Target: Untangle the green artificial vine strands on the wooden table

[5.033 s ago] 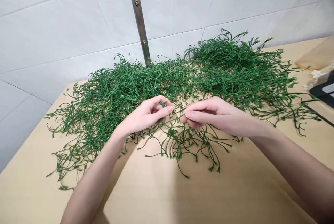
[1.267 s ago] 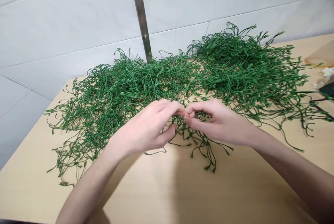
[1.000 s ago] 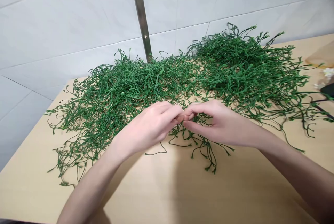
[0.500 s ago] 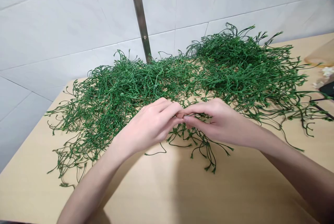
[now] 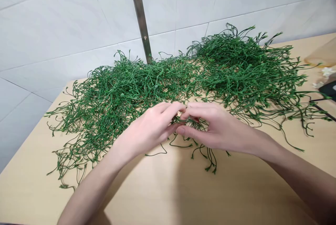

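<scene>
Right at the middle of the frame, the left hand [image 5: 154, 123] and the right hand [image 5: 217, 125] meet with their fingertips close together, backs turned up. Both have fingers bent and thumbs brought in beneath; a bit of green shows in the gap between them. Whether either one really pinches a stem I cannot tell, since the fingers cover the spot.

The loose stems [image 5: 210, 163] lie under and just below the hands, ends fanning toward the lower centre of the frame. Behind them, the left heap [image 5: 141, 81] spreads from the centre to the far left, and the right heap [image 5: 241, 64] fills the upper right, against the tiled wall [image 5: 65, 25]. All of it rests on the table [image 5: 147, 193].

For fine work like this, thumb and forefinger tips should do the holding, with one hand steadying while the other manipulates. Light pressure seems wise: the stems look thin and bendy, and their forked tips could snag on neighbours. Keeping the wrists low and the knuckles out of the line of sight would help, as the fingers now hide the contact.
</scene>
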A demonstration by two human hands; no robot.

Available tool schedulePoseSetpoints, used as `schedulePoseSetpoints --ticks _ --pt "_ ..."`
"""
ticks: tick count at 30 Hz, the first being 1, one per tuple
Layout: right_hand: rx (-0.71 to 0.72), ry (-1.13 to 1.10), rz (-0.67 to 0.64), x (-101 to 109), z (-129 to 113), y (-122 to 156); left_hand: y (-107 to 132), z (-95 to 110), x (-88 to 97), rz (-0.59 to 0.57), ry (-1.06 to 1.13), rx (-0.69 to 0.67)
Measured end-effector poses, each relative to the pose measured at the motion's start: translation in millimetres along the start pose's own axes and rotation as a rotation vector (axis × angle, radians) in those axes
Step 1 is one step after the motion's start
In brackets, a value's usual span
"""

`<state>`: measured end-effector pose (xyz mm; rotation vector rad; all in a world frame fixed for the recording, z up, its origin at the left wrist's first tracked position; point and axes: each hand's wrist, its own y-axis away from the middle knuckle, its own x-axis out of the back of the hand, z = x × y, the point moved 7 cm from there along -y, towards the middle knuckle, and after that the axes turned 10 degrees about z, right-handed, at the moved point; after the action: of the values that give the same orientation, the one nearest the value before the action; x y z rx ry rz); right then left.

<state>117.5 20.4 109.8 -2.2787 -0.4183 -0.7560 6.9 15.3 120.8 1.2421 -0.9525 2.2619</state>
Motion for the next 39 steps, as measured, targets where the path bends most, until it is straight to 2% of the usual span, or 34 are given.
schedulePoseSetpoints --ticks 6,11,16,20,24,28,33,37,39 --pt "0.034 0.015 0.039 -2.0 2.9 1.7 0.8 0.7 -0.6 0.008 -0.062 -0.012" --pt "0.013 0.005 0.065 5.1 2.5 -1.9 0.4 -2.9 6.2 0.047 -0.081 0.014" --pt "-0.047 -0.065 0.194 17.2 1.8 -5.1 -0.6 -9.2 10.1 0.055 0.011 0.089" --pt "-0.006 -0.227 0.280 22.3 -3.5 -3.5 -2.6 -13.1 9.9 0.078 0.163 0.170" --pt "-0.024 -0.484 0.156 15.4 -7.5 -1.7 -2.9 -12.3 6.8 0.051 0.315 0.235" --pt "-0.118 -0.601 0.056 12.2 -6.3 -1.7 -1.5 -11.5 6.7 0.038 0.315 0.250" --pt "-0.210 -0.679 0.012 9.3 -0.5 0.1 -1.3 -13.4 5.6 0.028 0.267 0.233" --pt "-0.265 -0.746 0.039 5.6 6.2 3.9 -2.0 -13.6 5.3 0.024 0.230 0.216" --pt "-0.317 -0.700 0.060 3.6 11.3 4.9 -2.5 -13.0 6.7 0.037 0.201 0.195"
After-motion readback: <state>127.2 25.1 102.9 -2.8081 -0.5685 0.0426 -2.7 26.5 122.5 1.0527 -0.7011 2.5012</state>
